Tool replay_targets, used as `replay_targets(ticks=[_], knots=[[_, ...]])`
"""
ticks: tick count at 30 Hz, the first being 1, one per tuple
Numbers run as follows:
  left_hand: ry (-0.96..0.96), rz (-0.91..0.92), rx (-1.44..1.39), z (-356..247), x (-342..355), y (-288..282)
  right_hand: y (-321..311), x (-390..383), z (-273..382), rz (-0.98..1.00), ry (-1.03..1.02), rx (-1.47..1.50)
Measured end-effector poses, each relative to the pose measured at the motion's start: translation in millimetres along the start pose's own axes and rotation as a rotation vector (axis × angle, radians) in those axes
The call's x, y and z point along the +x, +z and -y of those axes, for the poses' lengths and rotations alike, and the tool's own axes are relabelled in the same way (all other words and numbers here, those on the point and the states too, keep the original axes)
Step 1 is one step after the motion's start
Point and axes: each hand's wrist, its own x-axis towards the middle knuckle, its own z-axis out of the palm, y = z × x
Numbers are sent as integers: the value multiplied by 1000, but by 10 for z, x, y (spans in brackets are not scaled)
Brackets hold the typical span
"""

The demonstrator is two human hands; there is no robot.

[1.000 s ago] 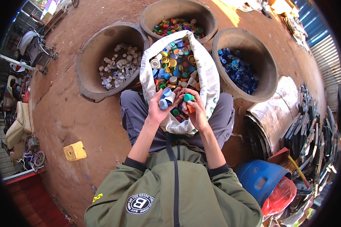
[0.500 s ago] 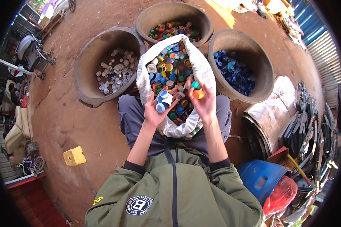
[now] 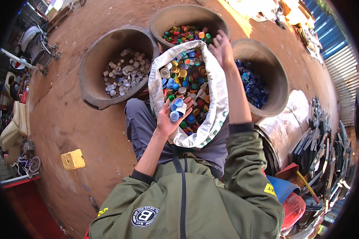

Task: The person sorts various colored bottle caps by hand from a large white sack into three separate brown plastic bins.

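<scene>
1. The left hand (image 3: 168, 122) lies palm up over the sack's near part, its fingers spread; blue caps (image 3: 174, 116) and a white cap (image 3: 182, 109) rest on it rather than being pinched. Held so, it probably serves as a small dish.
2. The right hand (image 3: 223, 49) extends over the right rim of the far tub (image 3: 159, 26). Its fingers are blurred but look loosely spread, with nothing seen between them.
3. The held caps are short and round, tipped at differing angles; which way their hollow sides face, or a clear long axis, I cannot tell.
4. The white sack (image 3: 218, 91) sits between the legs (image 3: 141, 123), likely for steadiness and easy reach. Its mouth faces up, long axis running away from the body.
5. The left tub (image 3: 93, 63) and right tub (image 3: 273, 67) flank it, presumably within arm's reach.
</scene>
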Motion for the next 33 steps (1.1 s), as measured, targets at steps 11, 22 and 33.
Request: replay_targets(ticks=[11,22,33], knots=[[43,-32,147,-41,85,-292,228,-2426,-602,424,-348,-896],[76,-141,335,48,59,-311,195,-2566,-786,524,-622,-1271],[21,-141,265,56,86,-431,161,-2644,-807,242,-467,-843]])
